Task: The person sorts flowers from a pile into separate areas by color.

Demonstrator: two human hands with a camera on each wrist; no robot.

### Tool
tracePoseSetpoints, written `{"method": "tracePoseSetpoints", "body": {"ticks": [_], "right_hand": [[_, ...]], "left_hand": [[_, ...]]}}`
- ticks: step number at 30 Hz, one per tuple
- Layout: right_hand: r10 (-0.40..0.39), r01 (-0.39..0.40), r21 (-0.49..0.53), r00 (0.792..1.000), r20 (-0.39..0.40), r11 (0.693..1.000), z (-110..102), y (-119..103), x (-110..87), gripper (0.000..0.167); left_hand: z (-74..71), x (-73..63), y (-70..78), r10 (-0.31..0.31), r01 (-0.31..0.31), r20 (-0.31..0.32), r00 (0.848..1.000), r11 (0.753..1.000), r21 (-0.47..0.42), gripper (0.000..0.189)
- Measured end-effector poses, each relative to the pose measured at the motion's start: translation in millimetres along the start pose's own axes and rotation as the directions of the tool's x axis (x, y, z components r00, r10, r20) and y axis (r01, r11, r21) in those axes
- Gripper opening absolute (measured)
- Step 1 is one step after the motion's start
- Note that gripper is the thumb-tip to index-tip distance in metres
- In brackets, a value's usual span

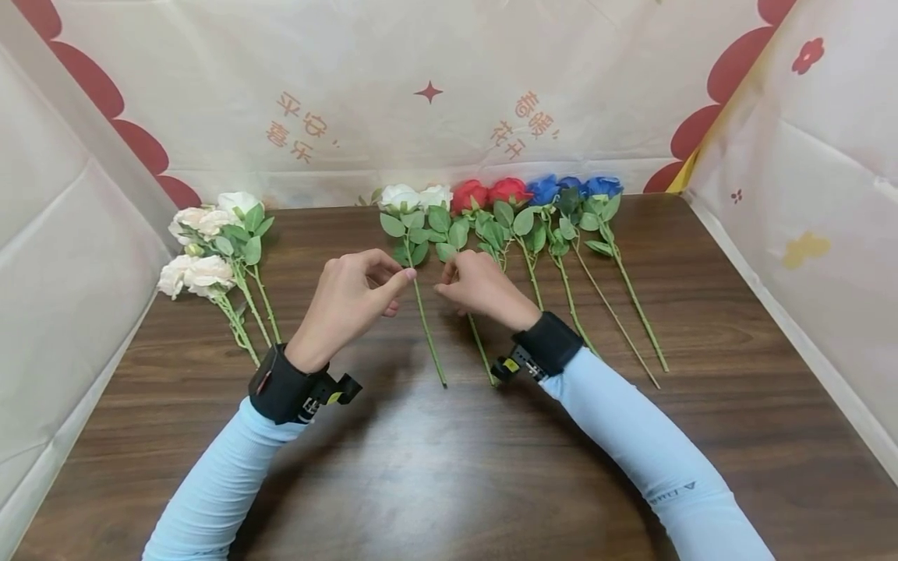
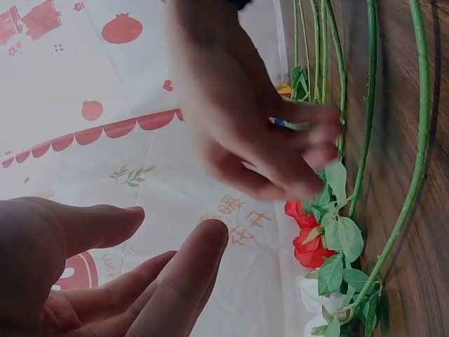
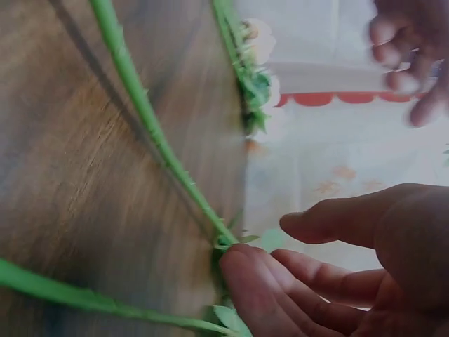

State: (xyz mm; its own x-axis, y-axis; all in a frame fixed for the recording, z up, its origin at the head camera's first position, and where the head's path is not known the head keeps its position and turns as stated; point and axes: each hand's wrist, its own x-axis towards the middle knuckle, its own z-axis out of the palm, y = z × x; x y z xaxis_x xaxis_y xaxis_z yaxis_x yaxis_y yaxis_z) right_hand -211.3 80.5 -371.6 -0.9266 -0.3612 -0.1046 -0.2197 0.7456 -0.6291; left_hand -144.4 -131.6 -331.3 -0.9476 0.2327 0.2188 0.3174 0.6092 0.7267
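Note:
My left hand (image 1: 354,300) hovers beside the stem of a white rose (image 1: 401,198), its thumb and fingers apart with nothing between them, as the left wrist view confirms. Over the stem of a second white rose (image 1: 438,195) is my right hand (image 1: 487,287). In the right wrist view its thumb and fingers (image 3: 256,288) are spread, and a green stem (image 3: 144,105) runs behind the fingertips. Both roses lie on the table with their heads toward the back and leaves just below the blooms.
Right of the white roses lie red roses (image 1: 510,191) and blue roses (image 1: 603,187) in a row, stems toward the front. Several pale flowers (image 1: 203,273) lie at the left edge of the wooden table (image 1: 421,483). A printed cloth (image 1: 428,47) hangs behind and along the sides.

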Motion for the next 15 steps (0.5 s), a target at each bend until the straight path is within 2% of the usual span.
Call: {"method": "tracePoseSetpoints", "body": {"ticks": [8,15], "right_hand": [[-0.02,0.019,0.015,0.998,0.053,1.0,-19.5,3.6,-38.4,0.016],[-0.041,0.041,0.018,0.998,0.05,0.999,-29.5,6.1,-51.6,0.015]], "left_hand": [[1.3,2.1,-3.9,-0.017,0.016,0.013,1.0,1.0,0.013,0.026],[-3.7,12.4,-21.4,-0.029,0.029,-0.001,1.0,0.995,0.094,0.026]]}}
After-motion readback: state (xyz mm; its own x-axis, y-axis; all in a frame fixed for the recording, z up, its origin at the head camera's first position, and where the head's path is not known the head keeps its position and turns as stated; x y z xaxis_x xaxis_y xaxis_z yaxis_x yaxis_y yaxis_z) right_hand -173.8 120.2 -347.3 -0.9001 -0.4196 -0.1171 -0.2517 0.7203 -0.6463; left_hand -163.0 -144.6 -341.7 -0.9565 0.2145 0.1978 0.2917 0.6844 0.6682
